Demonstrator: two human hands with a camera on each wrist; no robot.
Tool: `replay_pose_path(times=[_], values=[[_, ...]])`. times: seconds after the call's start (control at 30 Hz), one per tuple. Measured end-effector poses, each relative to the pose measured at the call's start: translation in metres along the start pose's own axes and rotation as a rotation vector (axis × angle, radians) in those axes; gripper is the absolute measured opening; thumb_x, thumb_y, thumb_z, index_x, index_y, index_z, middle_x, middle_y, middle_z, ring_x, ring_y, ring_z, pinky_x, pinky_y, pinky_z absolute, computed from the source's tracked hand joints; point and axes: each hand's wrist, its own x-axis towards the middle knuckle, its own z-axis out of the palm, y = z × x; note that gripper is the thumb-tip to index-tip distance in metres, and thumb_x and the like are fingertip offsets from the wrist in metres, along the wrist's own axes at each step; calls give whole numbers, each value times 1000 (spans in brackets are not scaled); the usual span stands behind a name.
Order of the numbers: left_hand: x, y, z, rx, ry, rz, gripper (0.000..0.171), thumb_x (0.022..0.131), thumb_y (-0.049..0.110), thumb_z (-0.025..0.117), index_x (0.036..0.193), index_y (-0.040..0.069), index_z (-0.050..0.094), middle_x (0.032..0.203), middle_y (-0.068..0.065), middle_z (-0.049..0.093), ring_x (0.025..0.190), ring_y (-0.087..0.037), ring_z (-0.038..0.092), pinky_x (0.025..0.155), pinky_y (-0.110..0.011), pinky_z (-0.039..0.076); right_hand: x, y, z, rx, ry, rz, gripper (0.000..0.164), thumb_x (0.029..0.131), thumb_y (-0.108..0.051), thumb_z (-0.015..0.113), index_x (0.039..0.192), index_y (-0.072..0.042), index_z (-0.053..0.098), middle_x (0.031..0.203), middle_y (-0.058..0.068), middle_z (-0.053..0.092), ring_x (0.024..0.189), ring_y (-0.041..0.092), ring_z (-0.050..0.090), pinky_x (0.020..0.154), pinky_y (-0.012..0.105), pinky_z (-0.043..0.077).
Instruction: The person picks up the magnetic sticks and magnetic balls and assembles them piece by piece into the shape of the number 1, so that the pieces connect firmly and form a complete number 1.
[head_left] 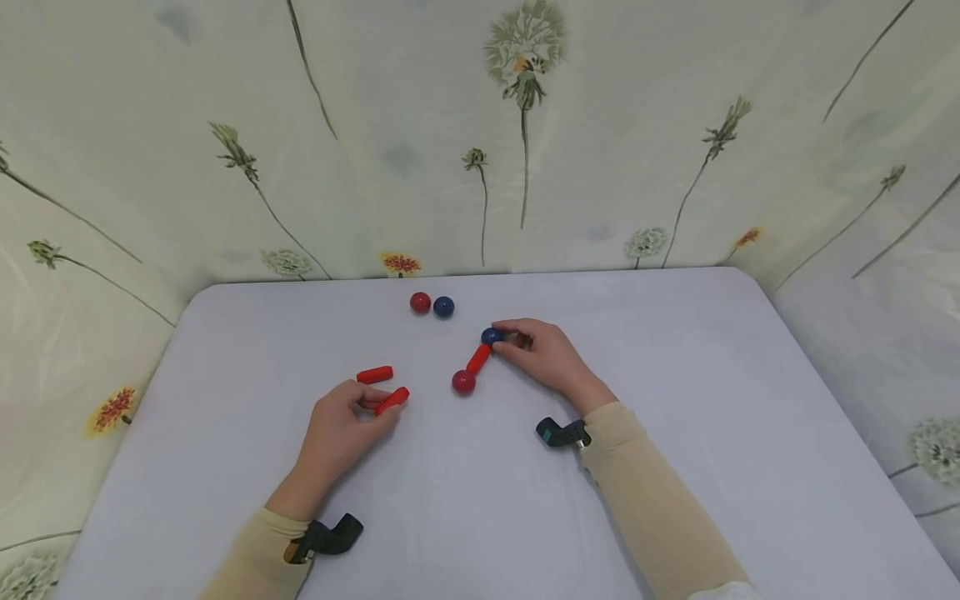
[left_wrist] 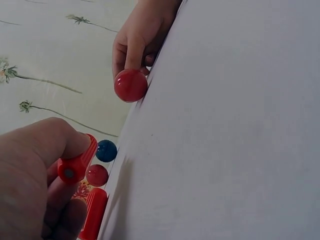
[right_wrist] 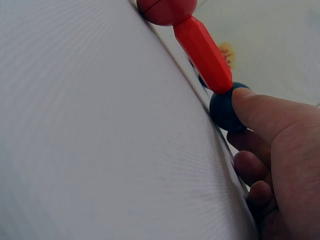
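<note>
My left hand (head_left: 341, 429) pinches a short red ridged rod (head_left: 392, 400) between thumb and fingers, held at a slant. A round grey spot shows on the end of this rod (left_wrist: 70, 172) in the left wrist view. My right hand (head_left: 547, 358) grips a dark blue ball (head_left: 490, 336) by its sides. That ball is joined to one end of another red rod (head_left: 477, 359), whose other end meets a red ball (head_left: 463, 382). In the right wrist view the thumb presses on the blue ball (right_wrist: 225, 110), and the red rod (right_wrist: 204, 55) runs up from it.
A third red rod (head_left: 375, 374) lies just beyond the left hand. Toward the table's far edge, a loose red ball (head_left: 420, 302) and a loose blue ball (head_left: 444, 307) sit side by side. White cloth covers the table (head_left: 712, 375); a flower-patterned curtain (head_left: 420, 167) hangs behind.
</note>
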Motion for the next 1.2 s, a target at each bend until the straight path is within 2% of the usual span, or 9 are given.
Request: replay_pose_path(times=[0.17,0.4,0.83,1.2], values=[[0,3,7,-15,-2,-2,20,80,26,82,97,22,72,87,9,64,80,-11,58,67,-33,50,0,-1,0,7,-2,4,40,91,-43,70,128,-28,67,91,-9,63,82,13,56,72,33,48],[-1,13,17,-35,-34,-46,21,81,26,81,97,19,71,88,9,66,80,-14,58,66,-33,51,0,0,0,-1,-7,3,40,91,-43,70,128,-27,67,91,-9,63,82,13,55,72,33,48],[0,22,28,-16,-17,-9,21,80,26,82,95,20,70,85,10,64,76,-12,59,65,-31,51,0,-4,-1,6,-3,2,40,91,-41,71,128,-26,67,91,-8,63,82,13,55,73,33,48],[0,30,41,-25,-43,-7,20,80,30,82,93,20,71,86,12,62,77,-10,58,67,-30,51,0,-3,-1,-9,-8,4,41,91,-42,70,129,-26,66,94,-9,64,83,13,56,74,33,48]])
